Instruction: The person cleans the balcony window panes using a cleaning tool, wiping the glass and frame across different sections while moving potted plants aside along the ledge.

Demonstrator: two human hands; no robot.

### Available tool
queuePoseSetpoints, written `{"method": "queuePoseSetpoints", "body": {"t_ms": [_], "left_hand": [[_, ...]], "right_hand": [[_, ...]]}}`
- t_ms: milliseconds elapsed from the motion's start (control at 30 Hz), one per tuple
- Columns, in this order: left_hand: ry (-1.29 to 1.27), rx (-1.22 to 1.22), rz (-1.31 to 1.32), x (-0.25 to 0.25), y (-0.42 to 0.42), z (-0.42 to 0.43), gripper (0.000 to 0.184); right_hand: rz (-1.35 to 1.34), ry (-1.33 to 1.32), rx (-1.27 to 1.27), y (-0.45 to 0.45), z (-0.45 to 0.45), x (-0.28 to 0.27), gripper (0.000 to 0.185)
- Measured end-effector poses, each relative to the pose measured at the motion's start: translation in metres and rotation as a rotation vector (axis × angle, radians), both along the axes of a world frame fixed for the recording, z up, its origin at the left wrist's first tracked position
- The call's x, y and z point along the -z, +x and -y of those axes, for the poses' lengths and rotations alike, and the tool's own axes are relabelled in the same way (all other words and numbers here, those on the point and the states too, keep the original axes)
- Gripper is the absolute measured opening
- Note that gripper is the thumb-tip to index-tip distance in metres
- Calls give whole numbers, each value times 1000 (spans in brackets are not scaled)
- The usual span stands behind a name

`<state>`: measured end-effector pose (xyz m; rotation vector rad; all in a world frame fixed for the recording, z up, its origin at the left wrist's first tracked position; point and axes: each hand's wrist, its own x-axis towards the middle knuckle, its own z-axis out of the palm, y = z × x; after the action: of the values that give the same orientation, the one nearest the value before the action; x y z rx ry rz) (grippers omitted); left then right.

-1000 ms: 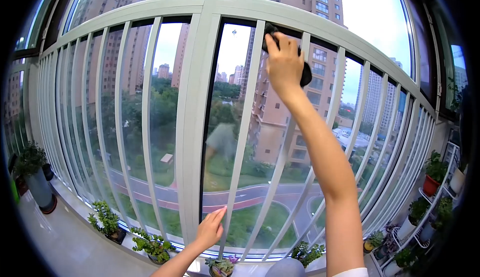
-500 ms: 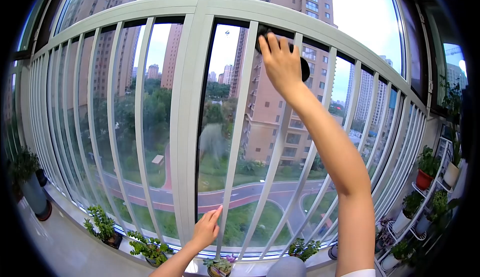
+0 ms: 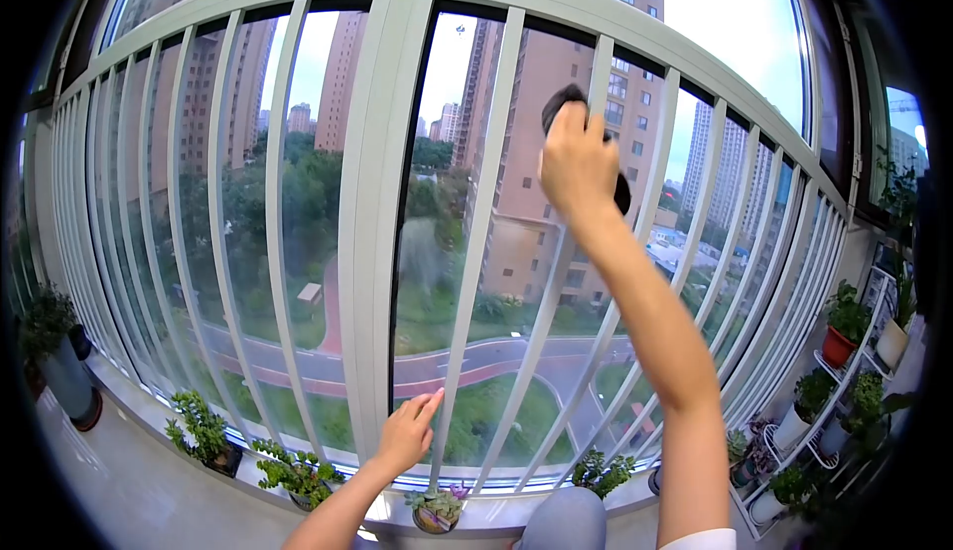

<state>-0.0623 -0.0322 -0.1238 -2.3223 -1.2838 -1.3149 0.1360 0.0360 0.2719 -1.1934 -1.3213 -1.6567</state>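
My right hand (image 3: 579, 165) is closed on a black cloth (image 3: 564, 105), pressed around a white vertical bar (image 3: 600, 73) of the window railing. Cloth shows on both sides of the hand, its lower end by the wrist. Lower down, my left hand (image 3: 405, 437) rests at the foot of another white bar (image 3: 467, 292). Its index finger points up and touches that bar, and I see nothing held in it. Behind the bars stands the window glass (image 3: 422, 252), with a whitish smudge on it.
Along the sill stand a succulent pot (image 3: 435, 512) just below my left hand and leafy potted plants (image 3: 204, 431) to the left. A white plant rack (image 3: 829, 381) with several pots fills the right side. My knee (image 3: 566, 522) shows at the bottom.
My right hand has moved down the bar with the black cloth, away from the top rail. The left hand stays at its bar, and the view has shifted slightly.
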Motion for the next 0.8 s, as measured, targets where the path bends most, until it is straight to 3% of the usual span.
{"method": "queuePoseSetpoints", "body": {"t_ms": [67, 233, 333, 400, 467, 533, 633, 733, 800], "left_hand": [[-20, 2, -11, 1, -1, 1, 77], [9, 18, 8, 3, 4, -3, 78], [-7, 10, 4, 0, 5, 1, 78], [-15, 12, 15, -1, 7, 1, 77], [-30, 19, 18, -3, 8, 3, 76], [-29, 9, 15, -4, 7, 5, 76], [-35, 12, 15, 3, 7, -1, 76], [-43, 7, 7, 1, 7, -1, 76], [-38, 4, 3, 3, 6, -4, 80]], "right_hand": [[189, 243, 10, 13, -12, 55, 45], [443, -12, -129, 20, 2, 208, 48], [658, -173, -326, 36, 8, 240, 44], [781, -312, -548, 49, 7, 222, 39], [833, -61, -461, 49, 8, 160, 32], [613, 128, -430, 36, 6, 89, 30], [289, 136, -498, 19, 3, 3, 39], [144, 97, -534, 4, -7, -4, 46], [50, 19, -617, -8, -9, 41, 46]]}}
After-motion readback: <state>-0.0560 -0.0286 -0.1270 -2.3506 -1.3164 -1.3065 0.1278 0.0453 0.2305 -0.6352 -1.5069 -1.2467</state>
